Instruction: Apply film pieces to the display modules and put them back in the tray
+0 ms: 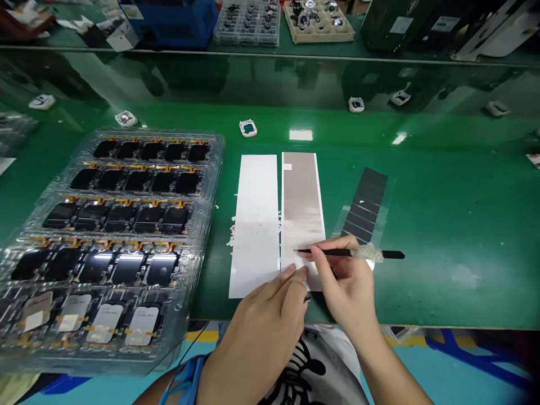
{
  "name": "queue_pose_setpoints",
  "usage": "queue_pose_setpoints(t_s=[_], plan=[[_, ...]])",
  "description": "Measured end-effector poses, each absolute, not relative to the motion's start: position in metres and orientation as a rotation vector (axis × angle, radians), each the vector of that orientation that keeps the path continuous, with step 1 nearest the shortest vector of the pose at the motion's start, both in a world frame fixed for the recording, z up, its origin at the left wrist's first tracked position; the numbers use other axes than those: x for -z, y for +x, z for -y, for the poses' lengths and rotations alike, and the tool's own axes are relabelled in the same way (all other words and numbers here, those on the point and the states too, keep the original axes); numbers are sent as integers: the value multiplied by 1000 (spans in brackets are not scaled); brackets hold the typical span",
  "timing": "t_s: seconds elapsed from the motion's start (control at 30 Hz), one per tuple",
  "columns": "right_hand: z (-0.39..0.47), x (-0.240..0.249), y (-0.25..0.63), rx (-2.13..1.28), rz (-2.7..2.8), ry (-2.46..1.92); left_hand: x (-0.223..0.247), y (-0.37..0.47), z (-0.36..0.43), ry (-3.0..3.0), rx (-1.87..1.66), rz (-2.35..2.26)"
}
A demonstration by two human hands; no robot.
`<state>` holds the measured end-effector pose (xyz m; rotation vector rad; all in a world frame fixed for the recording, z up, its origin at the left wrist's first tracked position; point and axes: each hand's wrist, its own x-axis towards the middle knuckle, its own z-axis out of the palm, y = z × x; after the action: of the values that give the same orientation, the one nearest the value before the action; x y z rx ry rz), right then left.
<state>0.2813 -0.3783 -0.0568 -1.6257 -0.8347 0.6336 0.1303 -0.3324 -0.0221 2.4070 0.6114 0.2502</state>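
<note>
My right hand [348,281] pinches a pair of slim black tweezers [392,255], wrapped with pale tape around the middle. The tip points left and rests at the lower part of a grey-beige strip sheet [300,197] with white edges. Over the lower end of that sheet, my left hand [270,309] lies with fingers curled and fingertips at the paper. A small dark metallic end [307,298] shows beside its curled fingers; the rest is hidden. Left of the sheet lies a plain white strip [255,225] with small white scraps along its left edge.
At left, a stacked clear plastic tray [206,214] holds rows of black screen parts. A sheet of dark rectangles [365,202] lies right. Small white-framed parts [248,128] sit at the back, below a shelf with a blue box [172,22] and a beige compartment tray [320,36].
</note>
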Motion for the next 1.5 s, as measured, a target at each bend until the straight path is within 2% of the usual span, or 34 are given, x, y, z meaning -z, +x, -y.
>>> queue_pose_setpoints(t_s=[0.2,0.33,0.47,0.6,1.17,1.5], plan=[[380,49,283,-567,666,-1465,22,132,329,2226,-322,-723],[384,45,283,-470,572,-1224,26,138,322,1723,-512,-894],[383,43,271,-479,569,-1189,31,149,319,1193,-640,-830],[380,41,261,-439,648,-1159,35,157,322,975,-665,-704],[378,44,260,-409,657,-1180,41,160,328,1005,-765,-658],[379,43,261,-526,600,-1044,40,165,325,1102,-836,-762]])
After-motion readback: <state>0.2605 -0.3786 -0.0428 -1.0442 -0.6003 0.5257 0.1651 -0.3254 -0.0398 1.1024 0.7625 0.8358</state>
